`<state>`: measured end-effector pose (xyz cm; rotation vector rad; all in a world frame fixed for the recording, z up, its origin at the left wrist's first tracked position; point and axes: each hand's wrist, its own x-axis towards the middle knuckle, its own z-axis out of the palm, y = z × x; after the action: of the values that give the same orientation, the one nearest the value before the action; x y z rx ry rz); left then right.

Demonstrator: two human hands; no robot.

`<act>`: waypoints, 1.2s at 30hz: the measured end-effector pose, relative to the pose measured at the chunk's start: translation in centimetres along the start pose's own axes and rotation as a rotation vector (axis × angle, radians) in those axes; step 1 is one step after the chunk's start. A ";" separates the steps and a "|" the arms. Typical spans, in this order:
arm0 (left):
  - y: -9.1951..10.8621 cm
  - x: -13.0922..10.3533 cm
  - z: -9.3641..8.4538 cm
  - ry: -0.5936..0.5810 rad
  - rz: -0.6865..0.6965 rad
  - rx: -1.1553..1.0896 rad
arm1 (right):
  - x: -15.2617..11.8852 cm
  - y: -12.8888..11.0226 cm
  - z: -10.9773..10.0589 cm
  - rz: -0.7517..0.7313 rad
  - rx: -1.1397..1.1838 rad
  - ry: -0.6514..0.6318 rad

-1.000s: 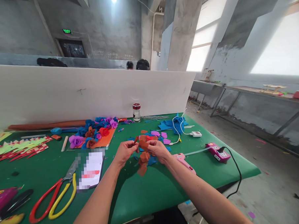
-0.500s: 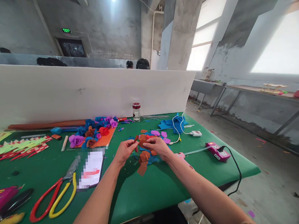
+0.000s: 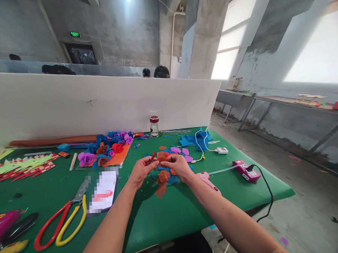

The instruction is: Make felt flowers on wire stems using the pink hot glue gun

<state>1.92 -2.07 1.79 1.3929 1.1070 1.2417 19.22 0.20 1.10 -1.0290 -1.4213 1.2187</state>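
Note:
Over the green table, my left hand (image 3: 140, 173) pinches a small rolled piece of brown crepe paper (image 3: 154, 155), its dark tip poking up above the fingers. My right hand (image 3: 179, 166) grips a brown paper petal (image 3: 162, 156) between thumb and fingers. Both sets of fingertips nearly meet, and the papers sit close together there; whether they touch I cannot tell. Just below lie loose brown paper petals (image 3: 161, 183) on blue paper pieces (image 3: 171, 180). Purple petals (image 3: 184, 152) rest behind my right hand. A pink glue gun (image 3: 211, 183) lies beside my right forearm.
Finished paper flowers (image 3: 113, 144) lie back left. A phone (image 3: 103, 191) and red-yellow scissors (image 3: 69, 216) are left of my arm. A red-lidded jar (image 3: 154, 126) stands near the white partition (image 3: 100, 103). Right are a corded purple box (image 3: 246, 171) and white charger (image 3: 221, 150).
My left fingertips have moved slightly right, closer to the right ones. The petal in my right hand looks flatter and turned. My right forearm has shifted a little, showing more of the glue gun.

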 end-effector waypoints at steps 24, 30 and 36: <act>1.3 -0.2 0.4 -0.334 -0.227 0.284 | -6.7 -0.6 -17.3 -0.020 -0.880 0.239; 0.1 -0.5 1.3 -0.541 -0.256 0.320 | -9.8 2.6 -17.6 0.224 -0.812 -0.076; -0.5 -0.7 1.8 -0.575 -0.286 0.355 | -9.1 1.6 -16.9 0.208 -0.752 -0.117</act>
<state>3.60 -2.84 1.05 1.6433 1.0884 0.4028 37.48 -5.47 -1.14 -1.6626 -1.9677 0.8935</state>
